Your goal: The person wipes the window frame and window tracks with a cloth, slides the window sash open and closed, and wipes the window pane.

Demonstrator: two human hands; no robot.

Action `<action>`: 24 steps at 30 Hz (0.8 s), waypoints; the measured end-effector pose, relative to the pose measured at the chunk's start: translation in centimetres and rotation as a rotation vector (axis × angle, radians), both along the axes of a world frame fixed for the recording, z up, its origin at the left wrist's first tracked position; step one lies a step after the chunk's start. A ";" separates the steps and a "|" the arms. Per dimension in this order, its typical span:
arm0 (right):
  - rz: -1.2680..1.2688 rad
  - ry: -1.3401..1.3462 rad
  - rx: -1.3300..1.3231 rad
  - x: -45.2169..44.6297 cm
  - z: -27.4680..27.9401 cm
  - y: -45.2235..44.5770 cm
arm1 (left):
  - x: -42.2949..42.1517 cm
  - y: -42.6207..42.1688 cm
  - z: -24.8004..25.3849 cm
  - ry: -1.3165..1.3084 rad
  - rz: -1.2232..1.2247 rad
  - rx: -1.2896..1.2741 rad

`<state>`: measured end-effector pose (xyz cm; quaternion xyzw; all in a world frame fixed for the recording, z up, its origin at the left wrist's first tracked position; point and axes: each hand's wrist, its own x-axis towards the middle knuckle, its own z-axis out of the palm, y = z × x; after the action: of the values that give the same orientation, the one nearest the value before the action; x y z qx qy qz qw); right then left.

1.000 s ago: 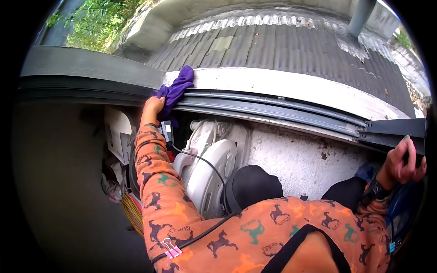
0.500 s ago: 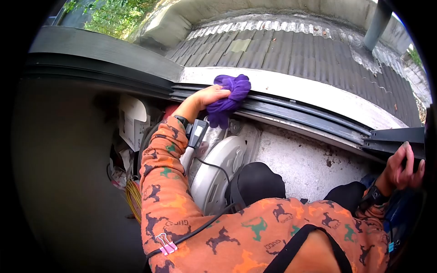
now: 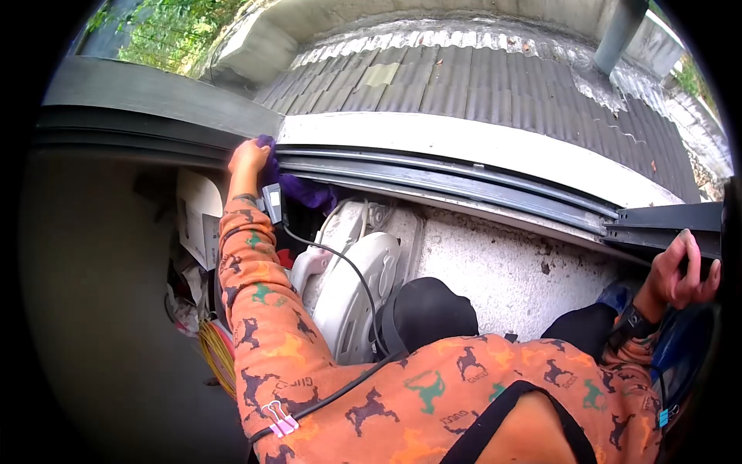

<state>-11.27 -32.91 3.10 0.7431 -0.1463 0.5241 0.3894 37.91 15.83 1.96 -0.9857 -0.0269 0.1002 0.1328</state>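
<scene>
My left hand (image 3: 250, 157) is closed on a purple cloth (image 3: 305, 190) at the left end of the window track (image 3: 433, 179), where the track meets the grey frame. Part of the cloth hangs down on the inner side of the track. On the far right, my right hand (image 3: 683, 271) is raised beside the dark metal frame piece (image 3: 665, 220), with its fingers partly curled and apart. Nothing shows between those fingers.
Below the track stand a white plastic appliance (image 3: 359, 298) and a white box (image 3: 199, 224). A yellow cable coil (image 3: 217, 357) lies at the lower left. A black cable (image 3: 340, 255) runs from my left wrist to my chest. Outside is a tiled roof (image 3: 464, 81).
My left hand first moved right along the track with the cloth, then back left to the track's end. The cloth now hangs lower inside. My right hand has stayed in place.
</scene>
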 end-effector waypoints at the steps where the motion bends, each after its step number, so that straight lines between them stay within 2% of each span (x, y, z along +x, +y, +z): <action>1: 0.005 -0.029 -0.035 -0.1 -0.2 -0.4 | 1.2 1.6 -3.2 0.043 0.014 0.019; 2: -0.003 -0.035 -0.050 -0.2 -0.2 -0.4 | 2.1 2.3 -5.6 0.088 0.024 0.035; 4: -0.021 -0.047 -0.080 -0.4 -0.4 -0.5 | -0.2 -1.2 -4.1 0.096 0.055 0.097; 7: 0.002 -0.029 -0.057 0.0 0.0 -0.1 | 1.6 -1.7 -3.9 0.203 0.033 0.201; 8: -0.048 -0.001 -0.065 0.3 0.4 0.5 | 2.0 -1.6 -4.0 0.276 -0.018 0.226; 10: -0.131 0.024 -0.076 0.4 0.9 1.0 | 0.3 -3.1 -3.6 0.245 -0.154 0.306; 16: 0.058 -0.034 0.082 0.4 0.4 0.6 | -7.6 -10.9 -2.8 0.342 -0.653 0.375; 22: 0.279 -0.124 0.193 1.2 0.9 1.1 | -18.2 -22.9 -1.8 0.503 -1.059 0.133; 24: 0.262 -0.109 0.220 1.1 0.9 1.2 | -20.6 -26.8 -2.1 0.581 -1.183 -0.118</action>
<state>-10.20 -31.73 4.01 0.7645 -0.1257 0.5908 0.2254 17.27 -10.93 -0.15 -0.7726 0.5617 0.2733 0.1131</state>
